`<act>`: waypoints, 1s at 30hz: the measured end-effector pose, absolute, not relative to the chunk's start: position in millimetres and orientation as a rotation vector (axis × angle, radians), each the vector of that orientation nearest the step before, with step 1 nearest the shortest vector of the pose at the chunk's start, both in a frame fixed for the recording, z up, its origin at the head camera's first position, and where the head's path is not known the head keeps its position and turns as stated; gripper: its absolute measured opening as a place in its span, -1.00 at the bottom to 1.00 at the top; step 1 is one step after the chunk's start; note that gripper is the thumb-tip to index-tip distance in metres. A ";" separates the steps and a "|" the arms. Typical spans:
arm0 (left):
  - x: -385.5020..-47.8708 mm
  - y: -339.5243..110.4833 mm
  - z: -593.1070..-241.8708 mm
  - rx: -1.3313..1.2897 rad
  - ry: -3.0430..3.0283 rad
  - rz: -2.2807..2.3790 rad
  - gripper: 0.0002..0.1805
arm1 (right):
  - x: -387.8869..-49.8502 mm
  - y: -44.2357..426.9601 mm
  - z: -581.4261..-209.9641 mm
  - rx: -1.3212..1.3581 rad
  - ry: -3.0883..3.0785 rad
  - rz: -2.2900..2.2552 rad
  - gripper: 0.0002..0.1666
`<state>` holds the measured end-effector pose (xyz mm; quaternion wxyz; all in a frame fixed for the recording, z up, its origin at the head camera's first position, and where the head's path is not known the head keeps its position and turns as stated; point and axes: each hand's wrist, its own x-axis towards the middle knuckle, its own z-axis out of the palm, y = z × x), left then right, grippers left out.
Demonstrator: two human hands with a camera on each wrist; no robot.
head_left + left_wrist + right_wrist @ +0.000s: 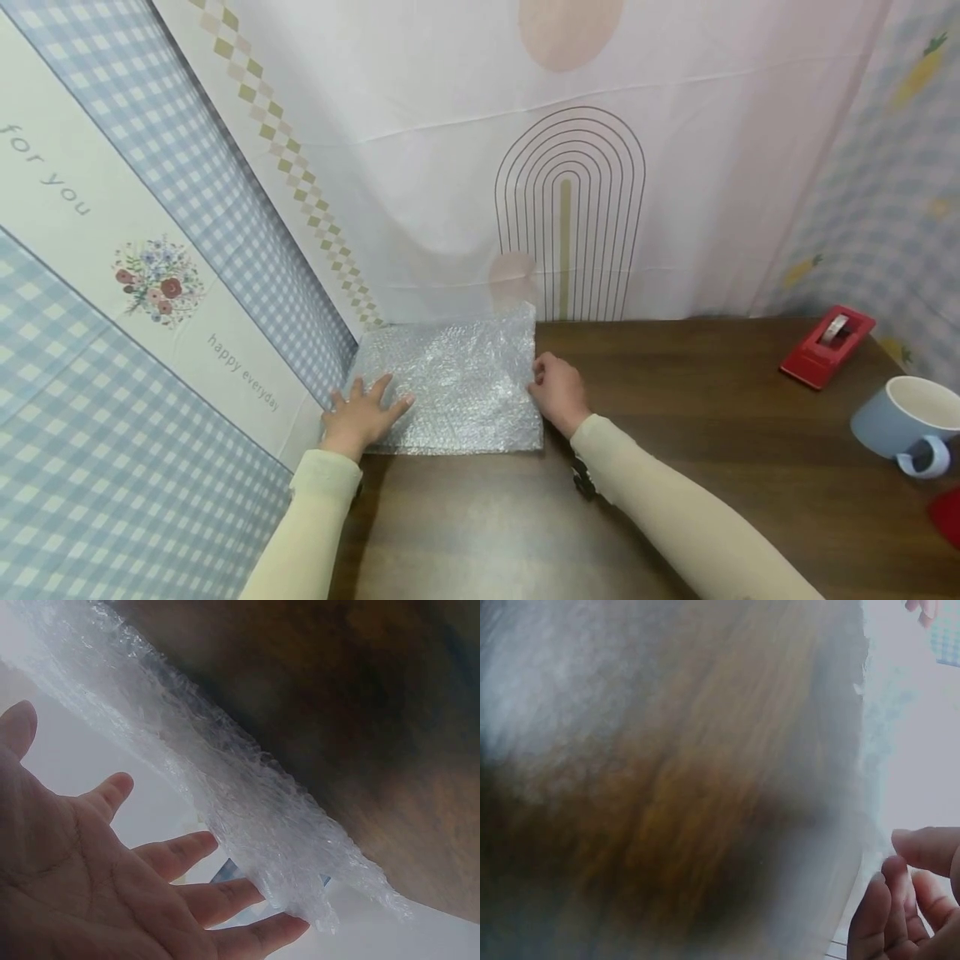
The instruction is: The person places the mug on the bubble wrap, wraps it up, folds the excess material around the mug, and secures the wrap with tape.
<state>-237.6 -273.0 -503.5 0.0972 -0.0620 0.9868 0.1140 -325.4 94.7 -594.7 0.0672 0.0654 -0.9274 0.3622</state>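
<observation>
A sheet of clear bubble wrap [465, 392] lies at the back left of the wooden table; its layered edge shows in the left wrist view [247, 787]. On its left part rests the left hand [360, 417], fingers spread; the left wrist view shows the palm [97, 877] and parted fingers against the wrap. At the right edge, the right hand [561, 392] has curled fingers and pinches the wrap's border. In the right wrist view the thumb and fingertips of this hand [915, 900] come close together beside the pale sheet [885, 750].
A red tape dispenser [817, 358] stands at the back right of the table [675, 400]. Nearer is a blue mug [892, 421], with part of a red object [947, 515] at the frame's edge. Patterned cloths [420, 192] hang behind and along both sides.
</observation>
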 end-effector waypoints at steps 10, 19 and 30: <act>-240.4 -273.6 -507.4 -0.202 2.944 0.346 0.00 | -287.3 85.9 -525.5 0.117 -2.792 1.245 -0.83; -241.7 -274.7 -506.1 -0.223 2.971 0.355 0.03 | -302.5 92.7 -540.3 0.159 -2.644 1.343 -0.91; -242.6 -269.8 -507.0 -0.160 2.967 0.324 -0.01 | -287.0 127.3 -514.8 0.017 -2.722 1.356 -0.80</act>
